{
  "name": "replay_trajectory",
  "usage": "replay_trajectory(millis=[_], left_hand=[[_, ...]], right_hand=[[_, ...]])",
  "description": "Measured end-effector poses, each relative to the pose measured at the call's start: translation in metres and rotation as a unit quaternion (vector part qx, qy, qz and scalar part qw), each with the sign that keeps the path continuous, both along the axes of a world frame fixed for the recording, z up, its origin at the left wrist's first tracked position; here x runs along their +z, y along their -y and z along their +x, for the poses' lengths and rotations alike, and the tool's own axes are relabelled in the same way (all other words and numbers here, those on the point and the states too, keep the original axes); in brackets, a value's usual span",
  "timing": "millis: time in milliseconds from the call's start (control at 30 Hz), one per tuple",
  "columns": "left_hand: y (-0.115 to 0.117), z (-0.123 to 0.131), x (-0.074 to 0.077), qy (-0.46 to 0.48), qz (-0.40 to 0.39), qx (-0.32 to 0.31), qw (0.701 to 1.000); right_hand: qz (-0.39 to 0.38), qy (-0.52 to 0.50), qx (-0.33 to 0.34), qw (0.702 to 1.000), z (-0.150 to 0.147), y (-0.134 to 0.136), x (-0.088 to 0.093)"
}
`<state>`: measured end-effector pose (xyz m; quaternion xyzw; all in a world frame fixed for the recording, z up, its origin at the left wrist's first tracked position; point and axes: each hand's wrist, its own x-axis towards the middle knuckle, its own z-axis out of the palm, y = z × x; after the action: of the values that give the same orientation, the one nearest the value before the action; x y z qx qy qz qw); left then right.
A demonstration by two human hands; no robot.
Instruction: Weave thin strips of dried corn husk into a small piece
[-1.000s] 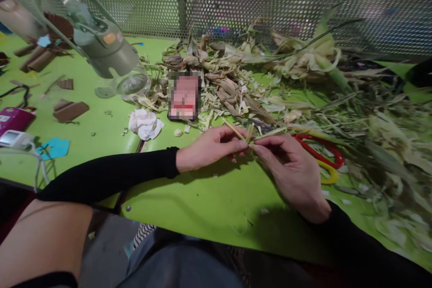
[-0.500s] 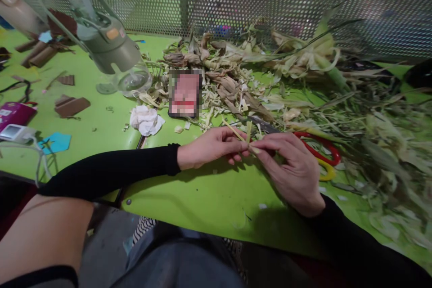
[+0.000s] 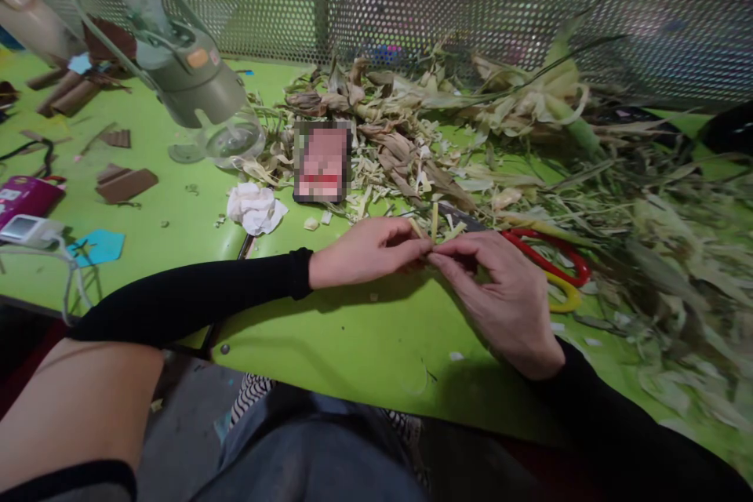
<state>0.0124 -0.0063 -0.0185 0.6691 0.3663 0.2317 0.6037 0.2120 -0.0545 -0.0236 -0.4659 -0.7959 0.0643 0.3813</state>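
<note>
Thin pale-green corn husk strips (image 3: 434, 221) stick up between my two hands above the green table. My left hand (image 3: 376, 251) pinches them between thumb and fingers, coming in from the left. From the right, my right hand (image 3: 500, 290) pinches at the same spot, its fingertips meeting the left thumb tip. The lower ends of the strips are hidden by my fingers. Scissors with red and yellow handles (image 3: 565, 255) lie just behind my right hand, their blades partly covered by it.
A heap of dried and green corn husks (image 3: 405, 141) spreads across the back and right. A pixelated phone (image 3: 322, 162), crumpled tissue (image 3: 256, 209) and green-lidded bottle (image 3: 194, 78) stand left of it. Cardboard scraps (image 3: 126, 183) and a white cable (image 3: 74, 274) are farther left. Perforated metal panel (image 3: 271, 8) behind.
My right hand has shifted slightly left, and the fingers of both hands have closed in tighter. One strip now points more upright, and another leans right.
</note>
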Motion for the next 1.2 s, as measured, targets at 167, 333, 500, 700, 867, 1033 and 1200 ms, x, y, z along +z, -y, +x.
replay_trajectory(millis=[167,333,500,700,867,1033,1200], left_hand=[[0.001,0.001,-0.002,-0.001,-0.003,-0.003,1.0],[0.006,0.002,-0.001,-0.032,0.04,-0.032,0.998],[0.005,0.002,-0.003,-0.026,0.003,-0.032,0.999],[0.005,0.001,0.001,0.006,-0.082,-0.023,0.996],[0.005,0.003,0.003,0.054,-0.162,-0.024,0.985],[0.006,0.004,0.003,0.083,-0.214,-0.013,0.973],[0.006,0.005,0.006,0.093,-0.236,0.008,0.967]], right_hand=[[-0.041,-0.029,-0.034,0.998,0.004,-0.002,-0.002],[0.035,0.005,-0.036,0.999,0.008,-0.003,-0.001],[0.105,0.079,0.025,0.991,0.004,0.002,0.006],[0.034,0.047,0.052,0.997,0.005,0.006,0.009],[0.025,0.072,0.103,0.992,0.01,0.001,0.014],[0.004,0.112,0.049,0.993,0.012,-0.001,0.017],[0.041,0.141,0.046,0.988,0.009,0.002,0.014]])
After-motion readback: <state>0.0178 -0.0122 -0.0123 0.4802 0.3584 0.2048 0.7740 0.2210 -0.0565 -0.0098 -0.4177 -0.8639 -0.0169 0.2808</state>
